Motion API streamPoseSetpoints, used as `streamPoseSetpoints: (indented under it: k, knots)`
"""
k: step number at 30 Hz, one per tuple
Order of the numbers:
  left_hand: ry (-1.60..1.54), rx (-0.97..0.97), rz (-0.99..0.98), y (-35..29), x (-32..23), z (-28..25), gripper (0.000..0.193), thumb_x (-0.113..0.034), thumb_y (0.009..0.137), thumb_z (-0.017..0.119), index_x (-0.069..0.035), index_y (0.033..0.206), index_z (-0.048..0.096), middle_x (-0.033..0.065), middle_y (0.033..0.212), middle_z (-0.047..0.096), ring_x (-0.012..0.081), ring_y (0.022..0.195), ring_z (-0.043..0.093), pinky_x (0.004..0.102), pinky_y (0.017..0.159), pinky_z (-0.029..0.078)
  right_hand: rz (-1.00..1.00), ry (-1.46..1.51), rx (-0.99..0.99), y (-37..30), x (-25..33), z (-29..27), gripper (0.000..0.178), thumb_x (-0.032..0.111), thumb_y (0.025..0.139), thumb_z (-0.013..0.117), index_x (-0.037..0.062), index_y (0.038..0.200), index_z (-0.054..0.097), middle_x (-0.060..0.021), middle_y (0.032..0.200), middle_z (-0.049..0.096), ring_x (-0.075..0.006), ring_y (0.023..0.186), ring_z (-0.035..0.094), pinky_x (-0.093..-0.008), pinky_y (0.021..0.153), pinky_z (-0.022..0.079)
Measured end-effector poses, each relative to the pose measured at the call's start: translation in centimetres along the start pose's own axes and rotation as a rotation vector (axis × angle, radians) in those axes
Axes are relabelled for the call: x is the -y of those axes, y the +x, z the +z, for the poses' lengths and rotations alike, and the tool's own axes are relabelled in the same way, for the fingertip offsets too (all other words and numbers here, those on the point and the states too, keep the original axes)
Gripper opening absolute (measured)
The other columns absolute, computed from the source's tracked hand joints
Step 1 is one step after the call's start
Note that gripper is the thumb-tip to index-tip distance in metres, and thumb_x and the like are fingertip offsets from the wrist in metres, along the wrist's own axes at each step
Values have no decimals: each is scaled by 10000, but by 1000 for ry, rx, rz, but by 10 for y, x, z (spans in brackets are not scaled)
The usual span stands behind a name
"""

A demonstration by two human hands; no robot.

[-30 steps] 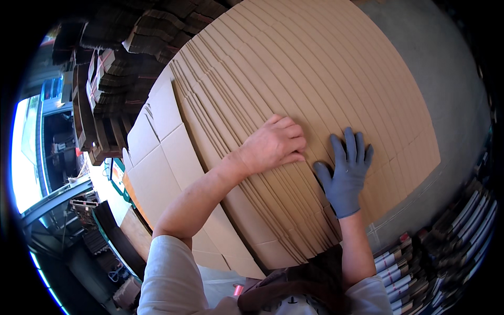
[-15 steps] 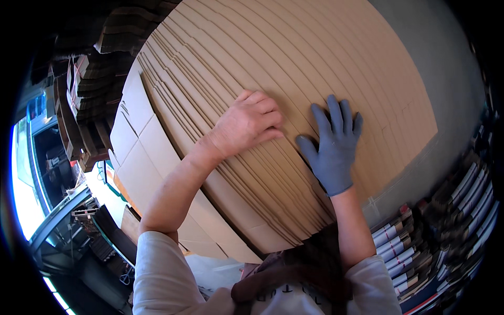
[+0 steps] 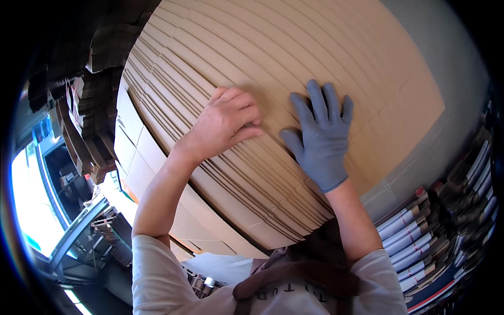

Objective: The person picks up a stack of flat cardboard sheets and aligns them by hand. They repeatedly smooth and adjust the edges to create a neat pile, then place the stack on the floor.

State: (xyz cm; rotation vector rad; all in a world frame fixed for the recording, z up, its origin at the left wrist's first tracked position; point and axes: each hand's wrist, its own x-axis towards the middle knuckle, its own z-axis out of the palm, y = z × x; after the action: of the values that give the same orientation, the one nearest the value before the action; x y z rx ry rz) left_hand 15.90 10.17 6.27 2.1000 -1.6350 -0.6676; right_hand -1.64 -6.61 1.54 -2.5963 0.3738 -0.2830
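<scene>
A fanned stack of brown cardboard sheets [image 3: 252, 58] spreads out in front of me, its overlapping edges running in long slanting lines. My left hand [image 3: 226, 123] is bare and rests on the middle of the fan, fingers curled closed toward the thumb. Whatever may be between those fingers is hidden. To its right, my right hand [image 3: 321, 139] wears a grey glove and lies palm down on the sheets, with its fingers spread open. Beneath the fan's left side, past a dark gap, more flat cardboard [image 3: 197, 215] shows.
Dark stacked cardboard [image 3: 100, 100] stands at the far left. Bundles of flattened cardboard with white edges [image 3: 404, 236] lie at the lower right. Grey floor [image 3: 436, 58] runs along the right side of the stack. A bright opening [image 3: 39, 194] is at the left.
Both hands have shifted left in the picture, the right hand also slightly up. The cardboard and surroundings have shifted too as the view turned. Left fingers stay curled and right fingers spread.
</scene>
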Motion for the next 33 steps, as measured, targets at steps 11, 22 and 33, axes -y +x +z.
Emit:
streamPoseSetpoints:
  k: [11,22,33]
  knots:
    - [-29,212,-78,12,-2,-12,217,-239,813,824,-125,898,660,22,940,612,263,978,578,412,945,409,61,188,5,2,-7,2,654,320,719,842,105,1288,602,-137,1454,496,-362,1364,440,-661,1051,330]
    - [237,-103,-134,-17,-24,13,363,-163,735,861,-109,1044,676,73,1110,638,320,1023,590,470,936,453,40,172,29,9,-10,-5,570,297,788,795,106,1284,589,-135,1433,513,-370,1348,453,-656,1026,341]
    - [116,-303,-182,-50,-18,39,336,-214,810,831,-114,1091,678,73,1197,619,303,1131,595,539,1073,430,-15,123,-29,-6,-5,0,482,269,940,660,102,1383,571,-200,1534,463,-462,1414,408,-675,1149,279]
